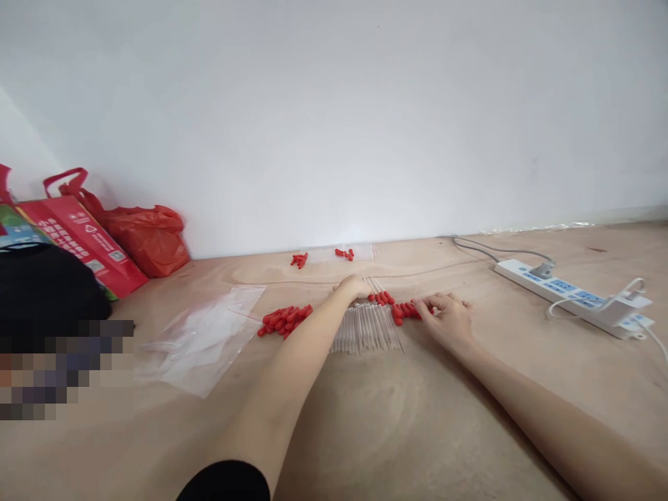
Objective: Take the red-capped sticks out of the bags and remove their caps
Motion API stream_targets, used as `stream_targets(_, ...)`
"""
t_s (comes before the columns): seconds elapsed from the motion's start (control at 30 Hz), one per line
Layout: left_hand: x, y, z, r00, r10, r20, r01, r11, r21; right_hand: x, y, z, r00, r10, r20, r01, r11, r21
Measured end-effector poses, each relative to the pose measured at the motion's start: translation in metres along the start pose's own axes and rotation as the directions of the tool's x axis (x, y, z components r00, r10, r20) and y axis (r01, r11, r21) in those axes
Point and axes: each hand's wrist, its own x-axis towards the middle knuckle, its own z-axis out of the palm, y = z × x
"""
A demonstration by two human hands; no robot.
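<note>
My left hand [353, 286] reaches forward to the far end of the thin clear sticks [368, 330], beside a few upper sticks with red tips [383, 298]. Its fingertips are too small and partly hidden to read. Curled at the right end of a short row of red rounded pieces [403, 311] is my right hand [447, 316], thumb and forefinger closed on the end piece. A heap of similar red pieces [284, 320] lies left of my left forearm, which hides part of it and some of the sticks.
Clear zip bags [209, 341] lie at the left. Near the wall is another clear bag [365, 251] with red pieces [299, 260] around it. A white power strip [568, 292] with cords runs along the right. Red bags [151, 236] and a black item [46, 292] stand far left.
</note>
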Motion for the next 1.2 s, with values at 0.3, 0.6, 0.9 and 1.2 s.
stream_targets(0.3,-0.07,-0.024,-0.053,0.953,0.243,-0.182,-0.204,0.957,0.207,-0.004,-0.005,-0.001,0.983,-0.147,-0.112,0.156,0.985,0.077)
stream_targets(0.6,-0.15,-0.102,-0.018,0.488,0.807,-0.332,-0.538,0.578,0.614,-0.028,-0.041,-0.001,0.758,-0.647,-0.086,0.653,0.748,0.122)
stream_targets(0.9,-0.153,-0.103,0.002,0.289,0.872,-0.395,-0.618,0.485,0.618,-0.041,-0.061,0.006,0.682,-0.73,-0.051,0.73,0.675,0.105)
stream_targets(1.2,-0.155,-0.101,0.0,0.288,0.89,-0.355,-0.67,0.452,0.589,-0.044,-0.062,0.002,0.608,-0.791,-0.072,0.789,0.591,0.166)
